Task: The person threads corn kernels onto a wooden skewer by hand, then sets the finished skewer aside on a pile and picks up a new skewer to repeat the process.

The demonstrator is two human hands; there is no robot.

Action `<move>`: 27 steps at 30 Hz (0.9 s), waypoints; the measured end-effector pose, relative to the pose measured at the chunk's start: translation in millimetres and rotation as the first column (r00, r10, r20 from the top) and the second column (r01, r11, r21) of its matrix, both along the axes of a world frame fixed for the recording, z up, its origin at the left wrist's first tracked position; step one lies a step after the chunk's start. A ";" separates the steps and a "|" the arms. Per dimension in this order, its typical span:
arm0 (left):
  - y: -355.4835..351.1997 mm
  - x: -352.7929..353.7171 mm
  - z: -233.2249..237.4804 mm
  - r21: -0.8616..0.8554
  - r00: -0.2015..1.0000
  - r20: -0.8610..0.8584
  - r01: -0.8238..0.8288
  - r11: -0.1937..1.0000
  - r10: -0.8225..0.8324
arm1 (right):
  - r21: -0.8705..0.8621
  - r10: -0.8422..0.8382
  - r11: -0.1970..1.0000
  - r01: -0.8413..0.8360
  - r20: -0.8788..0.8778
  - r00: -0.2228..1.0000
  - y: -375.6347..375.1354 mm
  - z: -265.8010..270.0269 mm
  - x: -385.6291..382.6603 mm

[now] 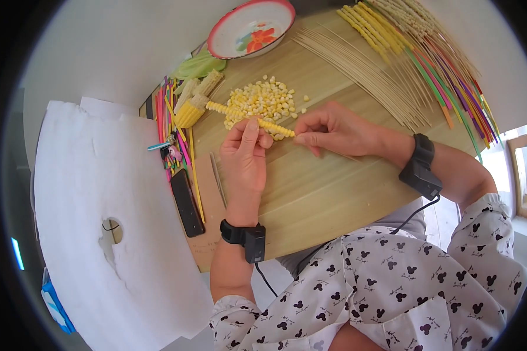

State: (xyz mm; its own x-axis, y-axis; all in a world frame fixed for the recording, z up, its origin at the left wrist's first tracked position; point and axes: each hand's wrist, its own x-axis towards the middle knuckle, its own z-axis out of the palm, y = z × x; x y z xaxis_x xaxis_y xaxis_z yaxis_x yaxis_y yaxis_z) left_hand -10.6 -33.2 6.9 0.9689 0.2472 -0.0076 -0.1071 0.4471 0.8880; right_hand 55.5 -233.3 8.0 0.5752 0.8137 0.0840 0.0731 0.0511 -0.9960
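A skewer threaded with yellow corn kernels [278,128] slants across the space between my hands. My left hand [244,155] is closed round it, thumb on top, with part of the kernel row sticking out past the fingers. At the row's lower right end, the thumb and forefinger of my right hand [342,131] pinch the skewer. A thin bit of bare stick shows below that hand. Just beyond my hands lies a heap of loose corn kernels [266,96]. Left of the heap are a partly stripped corn cob [190,113] and a bare cob [209,83].
An enamel basin [225,35] stands at the back. Bare bamboo sticks [363,76] and finished kernel skewers [380,29] lie at the right, beside coloured strips [451,96]. A black phone-like object [187,202] and more coloured strips line the left edge.
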 end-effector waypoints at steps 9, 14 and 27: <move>4.5 2.6 3.7 -0.014 1.000 0.022 -0.008 1.000 0.008 | 0.065 0.024 0.998 -0.022 -0.027 0.999 2.0 -8.0 3.1; 19.1 4.4 8.7 -0.072 0.997 0.048 -0.057 0.996 0.060 | 0.054 0.032 0.998 -0.032 0.002 1.000 2.1 -3.2 1.3; 10.3 2.7 1.0 0.101 0.993 0.113 -0.055 0.993 0.044 | 0.019 0.036 0.999 -0.036 0.011 0.999 1.5 -2.4 1.4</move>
